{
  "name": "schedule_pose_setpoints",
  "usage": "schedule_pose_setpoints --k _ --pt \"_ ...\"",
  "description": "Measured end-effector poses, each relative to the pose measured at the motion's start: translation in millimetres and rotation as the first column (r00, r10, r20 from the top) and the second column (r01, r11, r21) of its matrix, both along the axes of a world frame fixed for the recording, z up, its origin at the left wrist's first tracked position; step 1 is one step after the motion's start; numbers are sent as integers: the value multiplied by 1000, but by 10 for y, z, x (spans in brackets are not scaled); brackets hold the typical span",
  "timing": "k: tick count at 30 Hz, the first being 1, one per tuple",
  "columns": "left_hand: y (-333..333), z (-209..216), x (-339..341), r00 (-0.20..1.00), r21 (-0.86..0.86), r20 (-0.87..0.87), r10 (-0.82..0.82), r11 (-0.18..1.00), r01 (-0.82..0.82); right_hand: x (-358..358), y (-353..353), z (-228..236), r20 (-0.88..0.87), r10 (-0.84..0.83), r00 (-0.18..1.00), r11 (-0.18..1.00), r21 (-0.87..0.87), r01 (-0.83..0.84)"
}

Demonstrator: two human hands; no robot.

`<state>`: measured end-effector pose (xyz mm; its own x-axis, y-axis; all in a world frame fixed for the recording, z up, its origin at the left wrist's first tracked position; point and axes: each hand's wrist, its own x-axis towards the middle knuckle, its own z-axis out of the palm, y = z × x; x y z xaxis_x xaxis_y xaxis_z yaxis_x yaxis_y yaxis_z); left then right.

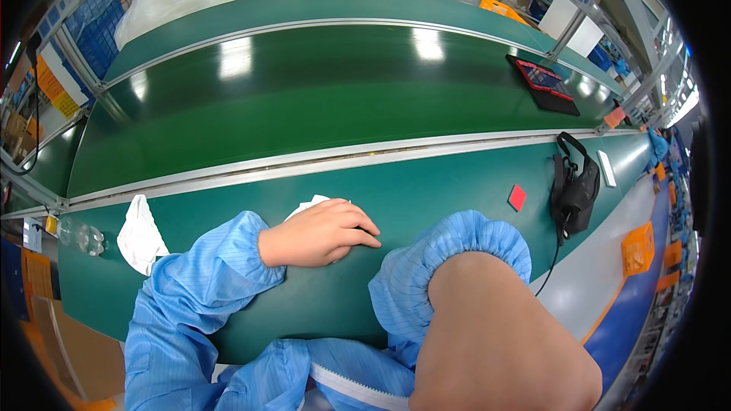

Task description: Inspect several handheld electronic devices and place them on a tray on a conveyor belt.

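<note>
My left hand (324, 234) lies palm down on the green tabletop (320, 297), its fingers stretched out. A white piece (308, 204), cloth or paper, pokes out from behind that hand and is partly covered by it. A small dark spot shows by the fingertips, too little to name. Close to the camera, my right hand (506, 335) is raised at the lower right, its back and wrist coming out of a blue elastic cuff. Its fingers are out of sight, so what they do is hidden. Left of my left sleeve rests a crumpled white cloth (139, 237).
A clear plastic bottle (81, 237) lies at the left edge. To the right are a red square (517, 198), a black pouch (576, 189) with strap and cable, and a white strip (606, 169). Beyond a metal rail, a red-framed device (544, 80) sits on the green belt (304, 99).
</note>
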<state>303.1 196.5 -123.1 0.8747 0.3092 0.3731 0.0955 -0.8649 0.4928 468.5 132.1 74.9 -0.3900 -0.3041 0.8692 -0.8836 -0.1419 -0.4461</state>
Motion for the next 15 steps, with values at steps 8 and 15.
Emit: schedule_pose_setpoints --k 8,15 --pt "-4 14 -11 1000 -4 -1 4 1000 -4 -18 18 3 -69 50 996 996 77 -44" --pt "6 -3 -12 1000 2 -1 6 1000 -6 -53 -47 80 -12 -24 1000 1000 4 24"
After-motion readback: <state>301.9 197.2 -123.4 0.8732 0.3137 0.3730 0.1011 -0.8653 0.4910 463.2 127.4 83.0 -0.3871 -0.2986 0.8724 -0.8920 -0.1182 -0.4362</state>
